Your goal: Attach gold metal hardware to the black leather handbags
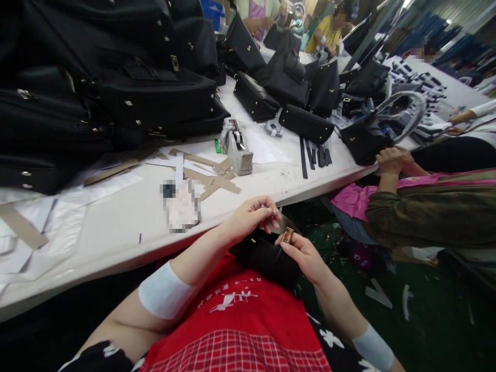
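— While you sit at the long white worktable point(116, 227), what do your hands have?

— Your right hand point(306, 253) pinches a small gold rectangular metal clasp point(287, 236) between thumb and forefinger. Your left hand point(253, 214) is closed, fingertip to fingertip, on the edge of a thin grey flap point(284, 223) just above the clasp. I cannot tell what that flap belongs to.

— And the bag?

— The small black leather bag point(267, 258) lies in your lap, below the table's edge and under both hands.

— How far along does it look?

— Midway on this one, I judge: the clasp is at the bag but pinched in your fingers, not let go. Many black studded handbags point(135, 88) are piled on the table to your left. Some black straps point(313, 155) and a grey tape dispenser point(238, 150) lie further on, near a co-worker's hand point(391, 161).
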The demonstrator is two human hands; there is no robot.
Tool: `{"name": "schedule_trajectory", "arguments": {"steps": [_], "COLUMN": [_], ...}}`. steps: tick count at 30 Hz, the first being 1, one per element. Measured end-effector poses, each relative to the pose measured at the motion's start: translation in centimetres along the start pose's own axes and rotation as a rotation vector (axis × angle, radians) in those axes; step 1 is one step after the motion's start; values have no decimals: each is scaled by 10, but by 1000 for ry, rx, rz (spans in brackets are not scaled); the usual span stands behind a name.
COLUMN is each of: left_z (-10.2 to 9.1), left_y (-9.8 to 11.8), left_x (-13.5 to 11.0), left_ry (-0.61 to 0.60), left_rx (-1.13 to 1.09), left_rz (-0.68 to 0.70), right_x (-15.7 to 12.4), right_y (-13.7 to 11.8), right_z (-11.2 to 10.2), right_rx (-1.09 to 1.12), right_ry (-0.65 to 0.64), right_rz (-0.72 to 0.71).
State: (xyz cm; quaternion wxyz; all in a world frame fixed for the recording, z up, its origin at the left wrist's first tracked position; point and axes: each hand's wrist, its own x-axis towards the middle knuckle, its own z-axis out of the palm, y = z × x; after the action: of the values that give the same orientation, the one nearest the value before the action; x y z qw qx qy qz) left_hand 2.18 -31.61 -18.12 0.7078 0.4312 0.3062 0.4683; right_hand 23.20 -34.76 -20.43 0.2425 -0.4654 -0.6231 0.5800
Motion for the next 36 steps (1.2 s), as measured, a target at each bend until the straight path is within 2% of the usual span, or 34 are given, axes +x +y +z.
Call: {"name": "schedule_trajectory", "arguments": {"steps": [3, 6, 9, 12, 15, 17, 19, 23, 25, 28, 31, 34, 36], "left_z": [-13, -32, -52, -68, -76, -75, -69, -51, -43, -37, -38, -38, -38], "left_y": [-4, -6, -7, -15, -30, -39, -46, -56, -61, -66, -68, -70, -72], "left_x": [-7, -21, -43, -66, -82, -86, -83, -63, -52, -40, -36, -35, -34], "left_ry": [-10, 74, 201, 278, 265, 254, 269, 298, 278, 224, 233, 246, 267], "left_rx": [-163, -181, -113, 2, 85, 133, 270, 852, 1025, 1003, 950, 1031, 999], "left_rz": [-8, 26, 63, -6, -112, -180, -231, -243, -246, -233, -199, -240, -281], "right_x": [-1, -6, -19, -33, -41, -41, -38, -33, -33, -36, -38, -38, -36], "right_y": [2, -3, -17, -35, -44, -44, -42, -42, -44, -47, -46, -40, -37], "right_z": [-4, -13, -18, -10, -1, 2, 3, 4, 6, 6, 2, -3, -4], "right_rx": [57, 73, -54, -197, -225, -203, -156, -167, -204, -219, -196, -174, -206], "right_ry": [-28, -101, -303, -545, -610, -617, -661, -707, -695, -671, -655, -611, -581], "right_rz": [52, 69, 7, -148, -200, -204, -217, -228, -242, -222, -185, -187, -184]}}
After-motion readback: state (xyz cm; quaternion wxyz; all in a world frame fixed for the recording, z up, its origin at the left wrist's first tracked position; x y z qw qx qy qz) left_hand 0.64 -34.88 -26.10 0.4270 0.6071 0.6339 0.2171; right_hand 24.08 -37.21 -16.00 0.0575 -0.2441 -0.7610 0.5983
